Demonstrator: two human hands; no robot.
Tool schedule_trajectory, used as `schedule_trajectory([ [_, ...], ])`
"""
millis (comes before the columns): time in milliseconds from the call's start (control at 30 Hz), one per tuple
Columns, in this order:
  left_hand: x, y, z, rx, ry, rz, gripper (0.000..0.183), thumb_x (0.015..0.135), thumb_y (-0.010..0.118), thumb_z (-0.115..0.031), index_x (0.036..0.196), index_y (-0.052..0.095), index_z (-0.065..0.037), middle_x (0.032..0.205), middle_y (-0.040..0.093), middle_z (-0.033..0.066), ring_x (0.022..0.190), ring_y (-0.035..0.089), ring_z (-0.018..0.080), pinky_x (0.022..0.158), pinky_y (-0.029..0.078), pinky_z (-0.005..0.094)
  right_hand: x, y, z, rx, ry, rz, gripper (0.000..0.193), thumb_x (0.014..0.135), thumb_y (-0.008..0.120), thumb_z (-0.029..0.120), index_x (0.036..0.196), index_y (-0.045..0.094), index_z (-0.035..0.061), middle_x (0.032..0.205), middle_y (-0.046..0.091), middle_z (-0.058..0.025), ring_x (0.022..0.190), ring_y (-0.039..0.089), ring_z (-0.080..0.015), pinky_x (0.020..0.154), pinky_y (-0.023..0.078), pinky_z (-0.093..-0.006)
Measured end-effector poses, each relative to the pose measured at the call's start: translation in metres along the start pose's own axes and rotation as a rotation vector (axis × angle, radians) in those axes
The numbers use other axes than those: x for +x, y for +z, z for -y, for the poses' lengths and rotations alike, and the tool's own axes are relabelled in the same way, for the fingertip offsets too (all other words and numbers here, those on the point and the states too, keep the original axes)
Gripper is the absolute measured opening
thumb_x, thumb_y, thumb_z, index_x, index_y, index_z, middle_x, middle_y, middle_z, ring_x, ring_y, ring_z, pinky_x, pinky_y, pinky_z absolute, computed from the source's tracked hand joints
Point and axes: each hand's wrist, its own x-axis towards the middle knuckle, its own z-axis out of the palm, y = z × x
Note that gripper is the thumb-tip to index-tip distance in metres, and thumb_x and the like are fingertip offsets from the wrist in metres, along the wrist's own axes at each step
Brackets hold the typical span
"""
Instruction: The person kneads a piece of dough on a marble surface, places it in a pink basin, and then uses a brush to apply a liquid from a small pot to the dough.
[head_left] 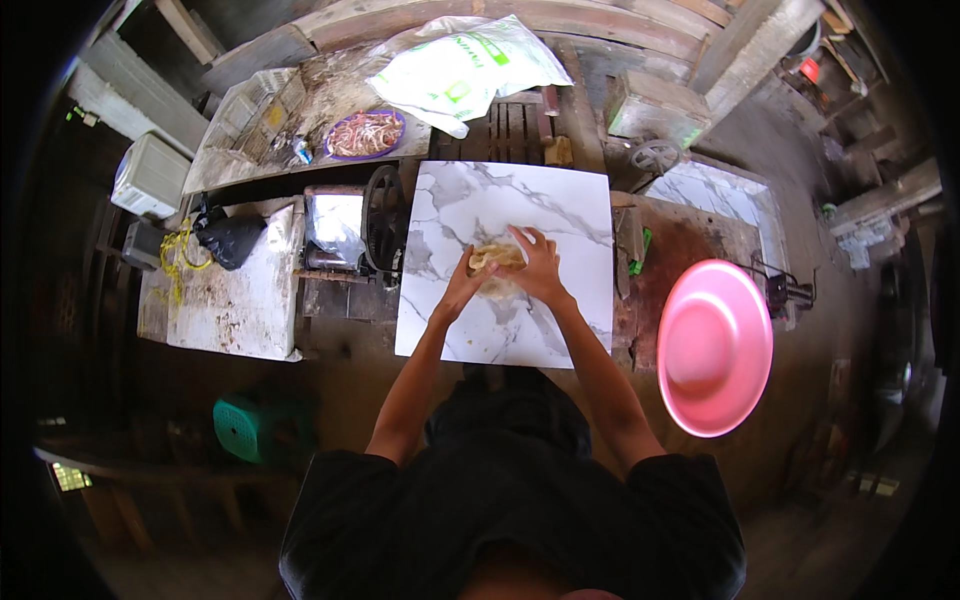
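White marble-patterned slab [585, 320], grey veins, approx. square, flat; landmark for all entries below.

Item 1: lump, tan, dough-like [493, 258], qty 1. Location: nr centre of slab, pale dusting on the surface around it; folded, uneven top.

Item 2: L hand [461, 288], bare, at L side of lump, fingers and thumb curved narrowly against its edge.

Item 3: R hand [540, 272], bare, at R side of lump, fingers arched and fairly wide apart, thumb side toward L hand. Lump held btwn the two hands; exact fingertip contact hard to tell, small in view.

Surroundings, by position re slab:
- Beyond far edge: plastic sack [470, 75], white w/ green print, crumpled; small wooden block [559, 152], just past edge.
- Far L: purple dish [366, 157] w/ reddish & pale strands [364, 132].
- Immediately L: dark spoked wheel [385, 220], upright, beside metal-topped machine [335, 228].
- Further L: black plastic bag [230, 240], yellow cord [183, 252], both on stained white board [240, 318].
- R: pink basin [700, 345], oval in view, bare inside; small green item [641, 252] btwn basin and slab.
- Far R: grey spoked wheel [656, 157].
- Nearer person, L: green stool [238, 428], low.
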Motion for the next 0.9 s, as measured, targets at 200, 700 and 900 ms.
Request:
schedule_trajectory([
  [200, -0.019, -0.004, 0.009, -0.057, -0.029, -0.086, 0.074, 0.079, 0.052, -0.045, 0.129, 0.021, 0.001, 0.122, 0.038, 0.0165, 0.114, 0.036, 0.0220, 0.096, 0.027, 0.0293, -0.015, 0.013, 0.010, 0.513, 0.226, 0.294, 0.079, 0.060, 0.071, 0.042, 0.123, 0.038, 0.0071, 0.107, 0.051, -0.0171, 0.100, 0.050, -0.0297, 0.086, 0.038, -0.0358],
  [700, 0.005, -0.004, 0.067, 0.126, 0.314, -0.360, 0.044, 0.084, 0.051, -0.028, 0.112, 0.041, 0.005, 0.094, 0.055, 0.0150, 0.087, 0.052, 0.0203, 0.075, 0.042, 0.0287, -0.021, 0.029, 0.030, 0.259, 0.234, 0.028, 0.041, 0.063, 0.071, 0.030, 0.093, 0.049, 0.0100, 0.088, 0.059, -0.0109, 0.083, 0.056, -0.0307, 0.068, 0.044, -0.0376],
  [900, 0.007, -0.004, 0.036, 0.004, 0.137, -0.244, 0.047, 0.086, 0.046, -0.035, 0.114, 0.039, 0.002, 0.097, 0.053, 0.0121, 0.088, 0.049, 0.0175, 0.075, 0.042, 0.0277, -0.009, 0.026, 0.019, 0.251, 0.171, 0.005, 0.039, 0.064, 0.070, 0.026, 0.093, 0.050, 0.0097, 0.085, 0.059, -0.0113, 0.080, 0.057, -0.0314, 0.066, 0.044, -0.0371],
])
